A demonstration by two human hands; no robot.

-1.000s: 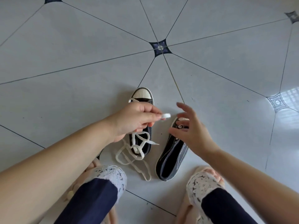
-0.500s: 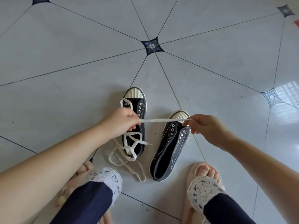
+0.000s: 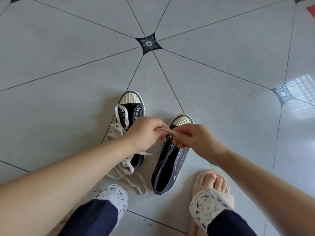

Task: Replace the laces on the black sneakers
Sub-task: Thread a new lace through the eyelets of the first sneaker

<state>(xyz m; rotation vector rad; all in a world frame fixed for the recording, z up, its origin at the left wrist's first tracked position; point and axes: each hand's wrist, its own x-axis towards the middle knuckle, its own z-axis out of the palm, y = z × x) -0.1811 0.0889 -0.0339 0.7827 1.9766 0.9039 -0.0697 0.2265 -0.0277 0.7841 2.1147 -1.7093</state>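
Note:
Two black sneakers with cream toe caps lie on the tiled floor. The left sneaker (image 3: 133, 113) has a white lace (image 3: 119, 130) hanging loose from its eyelets and piled on the floor beside it. The right sneaker (image 3: 170, 166) has bare eyelets. My left hand (image 3: 146, 133) and my right hand (image 3: 194, 138) are close together above the right sneaker's front. Both pinch a short stretch of the white lace between them.
Grey floor tiles (image 3: 213, 74) with dark joints spread all around. My right foot in a beige slipper (image 3: 213, 183) stands just right of the right sneaker. My left leg with a lace-trimmed dark trouser hem (image 3: 110, 196) is below the lace pile.
My hands have come together; the lace stretch between them went from long and taut to short. The view has shifted slightly.

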